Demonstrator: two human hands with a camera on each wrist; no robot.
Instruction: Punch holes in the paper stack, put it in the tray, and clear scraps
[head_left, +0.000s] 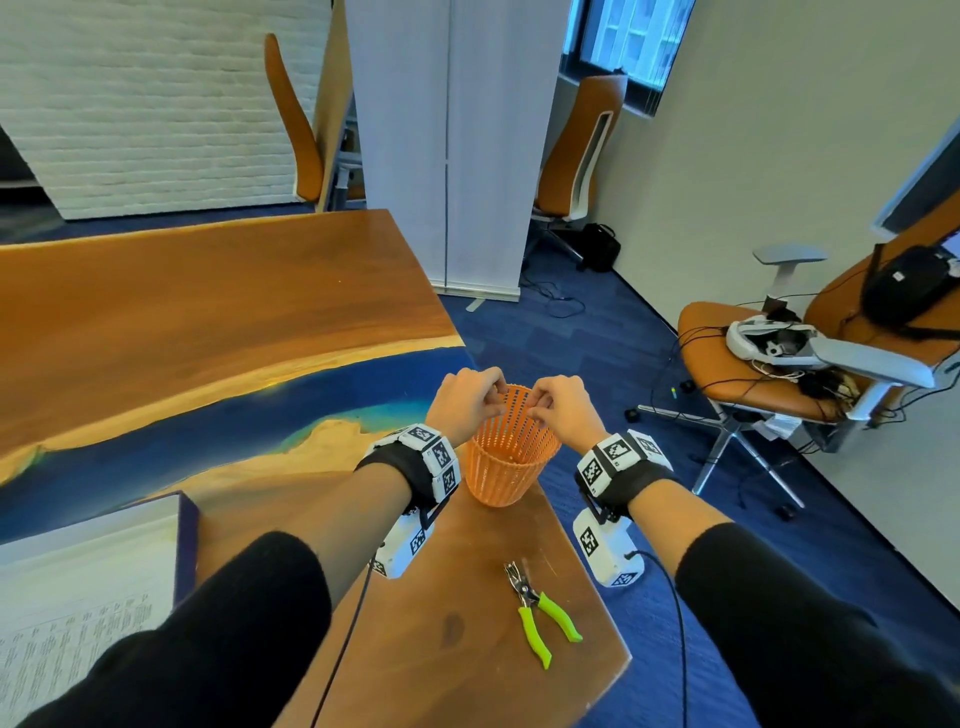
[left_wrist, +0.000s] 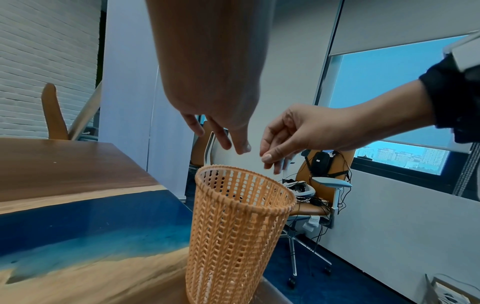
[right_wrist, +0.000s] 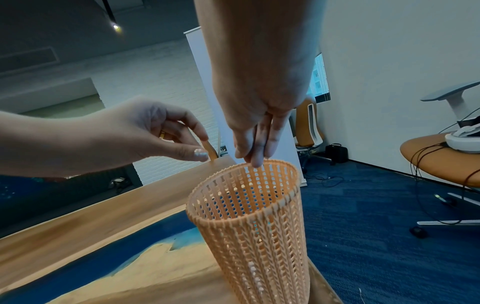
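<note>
Both hands hover over the mouth of the orange mesh wastebasket, which stands near the tabletop edge at about 1 o'clock from the hole punch pliers. The left hand has its fingertips drawn together, thumb tip speckled with what may be paper scraps; the right hand points its fingers downward, lightly bunched, and whether it pinches anything cannot be told. The paper stack lies in its tray at 9 o'clock, near the tabletop's front edge. Risks: scraps, being small and light, may cling to skin, drift outside the rim, or escape through the mesh wall; a knock could tip the tall basket off the nearby edge.
</note>
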